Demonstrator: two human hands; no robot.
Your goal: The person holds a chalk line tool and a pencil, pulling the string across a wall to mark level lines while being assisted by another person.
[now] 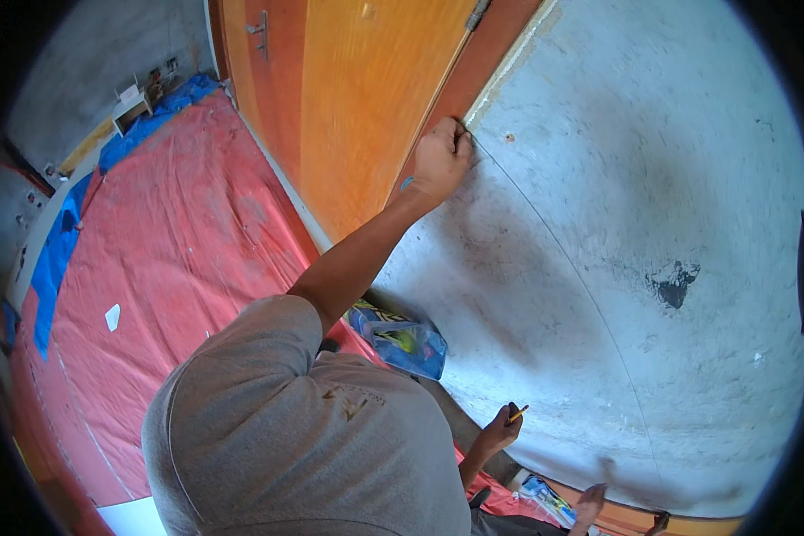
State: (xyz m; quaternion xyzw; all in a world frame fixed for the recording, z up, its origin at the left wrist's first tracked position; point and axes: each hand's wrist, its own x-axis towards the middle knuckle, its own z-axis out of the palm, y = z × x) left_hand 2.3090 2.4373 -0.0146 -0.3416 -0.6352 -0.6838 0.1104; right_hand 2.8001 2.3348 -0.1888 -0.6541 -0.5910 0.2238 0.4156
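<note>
My left hand (442, 161) is raised to the wall beside the brown door frame (438, 103). Its fingers are pinched at the upper end of a thin dark string (554, 234), which runs across the grey wall down to the lower right. Lower down, my right hand (498, 433) is closed round a yellow pencil (519, 413), whose tip points up toward the wall. It is apart from the string. At the bottom right, another person's hands (590, 503) are near the foot of the wall, close to the string's far end; what they hold is too small to tell.
An orange wooden door (366, 98) with a metal handle (259, 34) stands to the left. Wrinkled red sheeting (179, 205) and blue sheeting (62, 250) cover the left side. A blue plastic package (406, 347) lies against the wall. The wall has a dark chipped patch (673, 286).
</note>
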